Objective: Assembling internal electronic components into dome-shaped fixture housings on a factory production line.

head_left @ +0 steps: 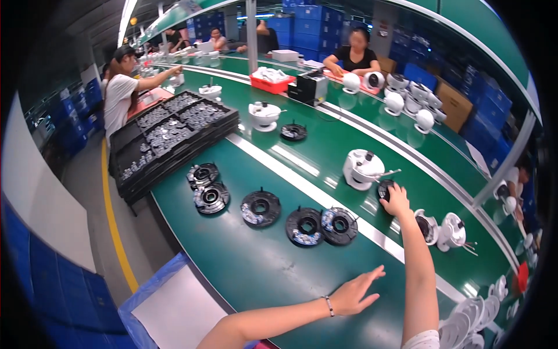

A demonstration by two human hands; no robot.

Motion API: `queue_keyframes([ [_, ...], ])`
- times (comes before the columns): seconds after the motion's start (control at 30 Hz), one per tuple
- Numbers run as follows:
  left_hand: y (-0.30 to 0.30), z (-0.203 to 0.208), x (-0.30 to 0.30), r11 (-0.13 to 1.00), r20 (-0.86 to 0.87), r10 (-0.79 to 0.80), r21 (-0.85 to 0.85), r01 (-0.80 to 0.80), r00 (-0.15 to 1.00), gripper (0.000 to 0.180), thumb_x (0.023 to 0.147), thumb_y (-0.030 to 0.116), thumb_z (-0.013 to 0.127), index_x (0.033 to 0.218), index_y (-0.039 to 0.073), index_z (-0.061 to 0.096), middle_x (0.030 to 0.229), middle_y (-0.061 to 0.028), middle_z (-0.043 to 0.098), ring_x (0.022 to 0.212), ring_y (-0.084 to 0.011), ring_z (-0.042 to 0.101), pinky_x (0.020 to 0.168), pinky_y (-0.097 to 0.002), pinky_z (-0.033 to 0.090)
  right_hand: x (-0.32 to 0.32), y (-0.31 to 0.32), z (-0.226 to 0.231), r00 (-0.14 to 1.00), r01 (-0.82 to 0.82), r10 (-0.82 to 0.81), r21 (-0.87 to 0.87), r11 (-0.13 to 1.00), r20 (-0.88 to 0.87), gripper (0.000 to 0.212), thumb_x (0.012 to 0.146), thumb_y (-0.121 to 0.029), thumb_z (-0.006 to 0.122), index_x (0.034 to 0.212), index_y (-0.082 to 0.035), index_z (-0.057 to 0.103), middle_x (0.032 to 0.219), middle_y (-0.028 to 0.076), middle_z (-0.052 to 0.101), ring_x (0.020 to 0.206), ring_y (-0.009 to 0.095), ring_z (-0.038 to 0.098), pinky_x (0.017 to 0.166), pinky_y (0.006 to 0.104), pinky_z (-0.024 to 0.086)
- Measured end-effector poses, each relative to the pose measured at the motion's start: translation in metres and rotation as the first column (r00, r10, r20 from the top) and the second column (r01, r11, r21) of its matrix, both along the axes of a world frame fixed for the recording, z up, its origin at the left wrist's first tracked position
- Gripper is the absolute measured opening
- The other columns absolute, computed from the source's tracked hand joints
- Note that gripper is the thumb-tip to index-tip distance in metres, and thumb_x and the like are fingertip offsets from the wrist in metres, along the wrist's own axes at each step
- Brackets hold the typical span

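My right hand (397, 201) reaches across the white strip and grips the edge of a black round plastic part (383, 189), which it partly hides. My left hand (352, 294), with a beaded bracelet at the wrist, hovers low over the green bench (273, 285), its fingers stretched out and nothing in them. Several black round plastic discs with central holes lie in front of me, among them a pair (322, 226) that touch and a single disc (260, 207). Beyond my right hand stands a white round housing (361, 168) with wires; two more white housings (452, 231) are to its right.
Stacked black trays (174, 134) of small parts stand at the left. A red bin (271, 80) and a black box (308, 87) sit farther back. White curved parts (471, 320) crowd the lower right. Co-workers sit beyond the bench; another person (125, 87) is at the left.
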State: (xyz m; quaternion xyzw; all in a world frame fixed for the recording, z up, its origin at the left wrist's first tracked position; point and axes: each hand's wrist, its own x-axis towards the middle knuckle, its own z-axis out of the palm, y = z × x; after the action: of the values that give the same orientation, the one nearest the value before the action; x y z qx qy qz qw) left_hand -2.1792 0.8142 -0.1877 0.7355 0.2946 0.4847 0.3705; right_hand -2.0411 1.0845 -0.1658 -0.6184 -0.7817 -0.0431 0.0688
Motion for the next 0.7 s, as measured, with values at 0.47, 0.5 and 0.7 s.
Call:
queue_keyframes([
  [0.47,0.010,-0.004,-0.002,0.926,0.331,-0.021,-0.348,0.143,0.943,0.062,0.082,0.033,0.046,0.130,0.004,0.020,0.123,-0.0155,0.039,0.110,-0.0269,0.042,0.087,-0.0390,0.038,0.020,-0.116,0.048,0.158,0.081,-0.008,0.005,0.997,-0.987,0.047,0.077,-0.033,0.062,0.112,-0.003,0.052,0.109,0.009,0.054,0.087,0.016,0.054,0.070,0.0259,0.046],
  [0.5,0.015,-0.007,-0.003,0.877,0.456,-0.011,-0.423,0.228,0.890,0.064,0.084,0.045,0.043,0.129,0.005,0.023,0.125,-0.0162,0.037,0.110,-0.0270,0.041,0.088,-0.0400,0.038,0.018,-0.142,0.051,0.278,0.053,0.201,0.224,0.973,-0.939,0.044,0.073,-0.026,0.065,0.109,-0.003,0.054,0.111,0.011,0.054,0.091,0.018,0.054,0.075,0.0258,0.044],
  [0.7,0.018,0.026,-0.011,0.318,0.911,0.045,-0.403,0.858,0.410,0.101,0.062,0.081,0.028,0.130,0.007,0.026,0.130,-0.0124,0.033,0.119,-0.0301,0.034,0.095,-0.0497,0.030,0.013,-0.286,0.061,0.706,-0.453,0.553,0.317,0.833,-0.443,0.061,0.053,-0.015,0.073,0.110,-0.006,0.051,0.124,0.010,0.043,0.116,0.036,0.035,0.095,0.0444,0.031],
])
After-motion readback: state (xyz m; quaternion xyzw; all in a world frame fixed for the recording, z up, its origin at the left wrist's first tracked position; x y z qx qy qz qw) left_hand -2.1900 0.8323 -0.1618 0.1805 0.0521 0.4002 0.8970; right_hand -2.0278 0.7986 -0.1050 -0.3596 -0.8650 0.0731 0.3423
